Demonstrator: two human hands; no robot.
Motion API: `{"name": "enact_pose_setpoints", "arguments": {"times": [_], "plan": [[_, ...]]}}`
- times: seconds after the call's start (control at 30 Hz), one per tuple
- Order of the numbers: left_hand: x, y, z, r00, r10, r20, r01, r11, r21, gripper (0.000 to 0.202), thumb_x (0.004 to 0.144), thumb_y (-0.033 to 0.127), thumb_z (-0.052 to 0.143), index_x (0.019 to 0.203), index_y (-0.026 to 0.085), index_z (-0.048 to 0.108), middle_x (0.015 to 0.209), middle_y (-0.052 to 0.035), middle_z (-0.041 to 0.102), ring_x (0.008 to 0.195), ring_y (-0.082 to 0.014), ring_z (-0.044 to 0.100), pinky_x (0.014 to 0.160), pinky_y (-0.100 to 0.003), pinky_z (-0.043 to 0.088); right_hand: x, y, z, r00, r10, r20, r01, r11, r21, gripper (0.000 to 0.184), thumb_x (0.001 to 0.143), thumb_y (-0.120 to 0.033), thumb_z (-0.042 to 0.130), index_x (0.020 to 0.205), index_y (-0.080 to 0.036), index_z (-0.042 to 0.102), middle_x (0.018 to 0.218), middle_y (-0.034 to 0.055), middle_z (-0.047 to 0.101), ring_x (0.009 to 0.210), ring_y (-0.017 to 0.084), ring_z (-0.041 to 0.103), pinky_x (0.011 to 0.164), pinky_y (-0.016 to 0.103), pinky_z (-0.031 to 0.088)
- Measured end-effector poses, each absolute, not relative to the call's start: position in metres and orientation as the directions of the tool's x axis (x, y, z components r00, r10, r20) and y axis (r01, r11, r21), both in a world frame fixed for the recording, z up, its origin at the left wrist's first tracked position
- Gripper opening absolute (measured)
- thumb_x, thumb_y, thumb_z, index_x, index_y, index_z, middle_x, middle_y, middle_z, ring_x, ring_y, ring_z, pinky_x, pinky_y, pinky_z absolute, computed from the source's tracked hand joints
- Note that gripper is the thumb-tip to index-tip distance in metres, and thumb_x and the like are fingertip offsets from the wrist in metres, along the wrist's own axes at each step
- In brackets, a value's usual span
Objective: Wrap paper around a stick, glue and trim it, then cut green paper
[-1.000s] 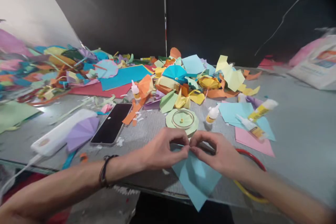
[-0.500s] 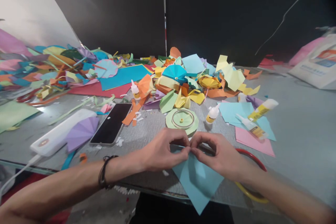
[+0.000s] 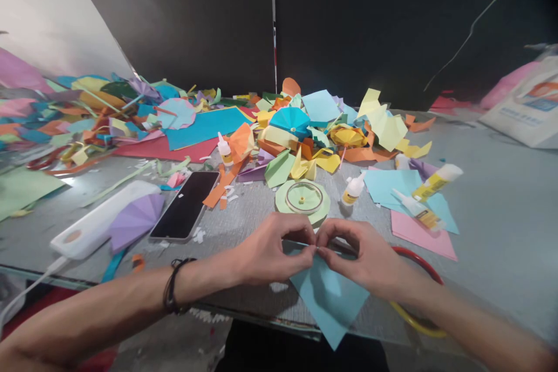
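Light-blue paper sheet [image 3: 330,302] pinched at its top edge, left hand [image 3: 272,248] and right hand [image 3: 364,257] closed on it, nearly touching; lower corner points bodyward, grip detail partly hidden.

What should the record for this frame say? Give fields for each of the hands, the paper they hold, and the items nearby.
left hand: pinching the top edge of a light blue paper sheet
right hand: pinching the same sheet, fingertips beside the left hand's
sheet: lower corner hangs past the table edge
nearby: glue bottle, clear round lid on a green paper circle, black phone
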State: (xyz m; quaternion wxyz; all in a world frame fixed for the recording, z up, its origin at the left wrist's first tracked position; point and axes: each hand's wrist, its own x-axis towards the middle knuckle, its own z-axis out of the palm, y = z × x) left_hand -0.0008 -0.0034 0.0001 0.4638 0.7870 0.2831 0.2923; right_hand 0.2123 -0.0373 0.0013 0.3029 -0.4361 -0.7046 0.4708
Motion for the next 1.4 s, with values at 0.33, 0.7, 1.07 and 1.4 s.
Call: {"name": "enact_pose_setpoints", "arguments": {"times": [0.33, 0.7, 1.07, 1.4], "plan": [[-0.0005, -0.0007, 0.0019, 0.676, 0.713, 0.186, 0.203, -0.422, 0.883, 0.010, 0.084, 0.020, 0.061, 0.077, 0.015, 0.065, 0.072, -0.0003, 0.065, 0.069, -0.0131, 0.058, 0.065, -0.024, 0.044, 0.2115, -0.0338, -0.0014, -0.419, 0.908, 0.028, 0.290, 0.162, -0.943, 0.004, 0.090, -0.022, 0.066, 0.087, -0.020, 0.065, 0.087, 0.0029, 0.068, 0.083, 0.019, 0.063, 0.079, 0.035, 0.053], [-0.0007, -0.0012, 0.0038, 0.682, 0.698, 0.220, 0.185, -0.455, 0.871, 0.009, 0.083, 0.017, 0.059, 0.075, 0.015, 0.063, 0.069, 0.0003, 0.063, 0.067, -0.0120, 0.056, 0.064, -0.023, 0.043, 0.2131, -0.0363, 0.0007, -0.456, 0.889, 0.041, 0.309, 0.201, -0.930, 0.011, 0.097, -0.028, 0.064, 0.089, -0.021, 0.066, 0.088, 0.0028, 0.067, 0.085, 0.019, 0.062, 0.079, 0.033, 0.053], [-0.0029, -0.0019, 0.0006, 0.691, 0.689, 0.218, 0.205, -0.475, 0.856, 0.009, 0.084, 0.019, 0.059, 0.078, 0.016, 0.064, 0.072, 0.0000, 0.063, 0.070, -0.0131, 0.057, 0.065, -0.024, 0.044, 0.2141, -0.0357, -0.0036, -0.450, 0.892, 0.036, 0.323, 0.201, -0.925, 0.006, 0.095, -0.023, 0.062, 0.090, -0.021, 0.065, 0.091, 0.0034, 0.068, 0.089, 0.020, 0.064, 0.083, 0.036, 0.055], [-0.0011, -0.0030, 0.0004, 0.683, 0.697, 0.219, 0.194, -0.463, 0.865, 0.006, 0.082, 0.017, 0.061, 0.076, 0.016, 0.063, 0.071, 0.0007, 0.062, 0.068, -0.0126, 0.056, 0.063, -0.023, 0.044, 0.2117, -0.0375, 0.0016, -0.430, 0.902, 0.032, 0.340, 0.195, -0.920, 0.004, 0.090, -0.022, 0.066, 0.087, -0.021, 0.064, 0.088, 0.0027, 0.068, 0.086, 0.020, 0.063, 0.081, 0.035, 0.055]]}}
